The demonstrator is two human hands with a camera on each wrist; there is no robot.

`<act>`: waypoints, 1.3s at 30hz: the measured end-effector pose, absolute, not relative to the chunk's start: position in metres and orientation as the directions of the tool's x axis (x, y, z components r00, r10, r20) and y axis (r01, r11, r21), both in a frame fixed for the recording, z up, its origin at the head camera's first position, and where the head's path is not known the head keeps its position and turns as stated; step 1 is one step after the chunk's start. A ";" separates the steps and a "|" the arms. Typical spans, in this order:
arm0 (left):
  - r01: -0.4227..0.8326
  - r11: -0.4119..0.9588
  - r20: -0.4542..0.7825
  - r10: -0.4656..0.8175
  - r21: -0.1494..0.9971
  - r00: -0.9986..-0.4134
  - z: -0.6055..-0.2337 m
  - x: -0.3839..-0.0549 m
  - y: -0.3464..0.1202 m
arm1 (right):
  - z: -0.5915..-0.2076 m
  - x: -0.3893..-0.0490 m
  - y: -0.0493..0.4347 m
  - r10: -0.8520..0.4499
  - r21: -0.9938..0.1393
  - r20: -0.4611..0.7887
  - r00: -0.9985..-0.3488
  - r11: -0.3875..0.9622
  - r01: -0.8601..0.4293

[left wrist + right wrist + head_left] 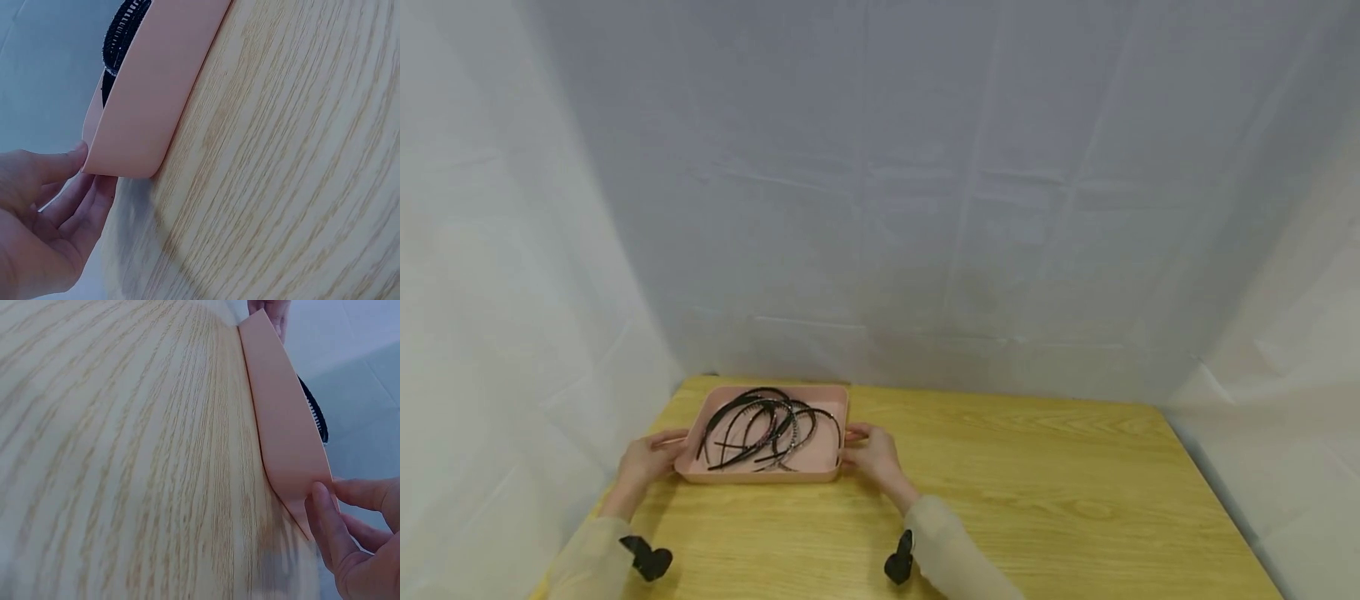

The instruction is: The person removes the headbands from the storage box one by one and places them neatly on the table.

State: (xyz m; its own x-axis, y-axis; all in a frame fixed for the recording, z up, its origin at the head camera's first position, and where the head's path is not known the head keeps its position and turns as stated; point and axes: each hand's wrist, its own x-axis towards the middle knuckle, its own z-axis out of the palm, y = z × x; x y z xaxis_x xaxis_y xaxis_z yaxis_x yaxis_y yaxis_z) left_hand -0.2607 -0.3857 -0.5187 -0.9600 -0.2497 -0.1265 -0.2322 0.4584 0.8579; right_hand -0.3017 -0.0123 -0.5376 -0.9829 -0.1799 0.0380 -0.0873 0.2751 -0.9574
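Observation:
A shallow pink tray [760, 477] stands at the back left of the table, with several black headbands [718, 417] heaped inside it, overlapping one another. My left hand [643, 460] holds the tray's left end; in the left wrist view its thumb is at the rim and its fingers curl below. At the opposite end my right hand [874, 454] grips the tray, thumb and fingers on either side of the rim in the right wrist view. The tray wall [281, 419] hides most of the headbands in both wrist views.
The wood-grain table [1037, 492] extends to the right and in front of the tray. Pale sheeting [925, 208] hangs behind the table and along both sides. Small black devices [651, 562] are worn at both wrists.

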 end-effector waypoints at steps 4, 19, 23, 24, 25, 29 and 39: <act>-0.243 0.406 -0.153 -0.241 0.881 -0.958 -0.519 -0.262 -0.382 | -0.537 -0.303 -0.008 -0.162 -0.954 0.041 -0.986 0.286 -0.086; -0.205 0.373 -0.151 -0.169 0.905 -0.974 -0.515 -0.265 -0.350 | -0.539 -0.308 0.022 -0.150 -0.958 0.012 -0.989 0.282 -0.055; -0.195 0.382 -0.144 -0.158 0.903 -0.977 -0.514 -0.268 -0.342 | -0.538 -0.307 0.030 -0.147 -0.960 0.007 -0.989 0.277 -0.048; -0.193 0.387 -0.142 -0.156 0.902 -0.978 -0.514 -0.268 -0.341 | -0.537 -0.307 0.032 -0.146 -0.959 0.010 -0.989 0.278 -0.051; -0.191 0.393 -0.141 -0.153 0.899 -0.978 -0.514 -0.269 -0.339 | -0.537 -0.307 0.035 -0.145 -0.958 0.012 -0.989 0.282 -0.053; -0.188 0.392 -0.143 -0.142 0.900 -0.980 -0.514 -0.272 -0.333 | -0.536 -0.307 0.043 -0.141 -0.953 0.021 -0.990 0.296 -0.062; -0.205 0.329 -0.161 -0.156 0.922 -0.975 -0.517 -0.275 -0.316 | -0.538 -0.307 0.059 -0.138 -0.949 0.022 -0.990 0.310 -0.065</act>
